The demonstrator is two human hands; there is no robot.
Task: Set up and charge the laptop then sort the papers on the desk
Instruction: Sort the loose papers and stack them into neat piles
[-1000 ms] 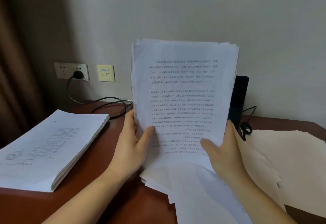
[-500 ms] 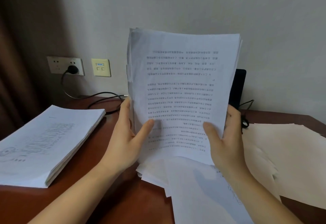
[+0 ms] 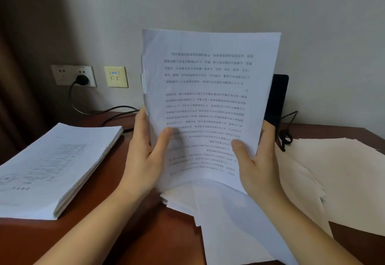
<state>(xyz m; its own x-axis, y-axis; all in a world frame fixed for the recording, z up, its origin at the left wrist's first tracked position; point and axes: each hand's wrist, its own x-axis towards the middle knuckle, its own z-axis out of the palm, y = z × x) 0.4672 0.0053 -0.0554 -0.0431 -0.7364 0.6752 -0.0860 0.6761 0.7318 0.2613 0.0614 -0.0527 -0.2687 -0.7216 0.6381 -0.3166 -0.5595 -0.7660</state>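
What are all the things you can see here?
held papers: one sheaf, white, upright, middle
paper stack: one, white, desk's left
loose papers: several, white, under the held ones
spread sheets: several, cream, desk's right
desk: one, reddish brown
power socket: one, white, wall left
plug: one, black, in that socket
cable: one, black, from plug along desk's back
data socket: one, cream, beside power socket
black device: one, partly hidden behind held papers
curtain: one, brown, far left
left hand: one, grips held papers' left edge
right hand: one, grips their right edge
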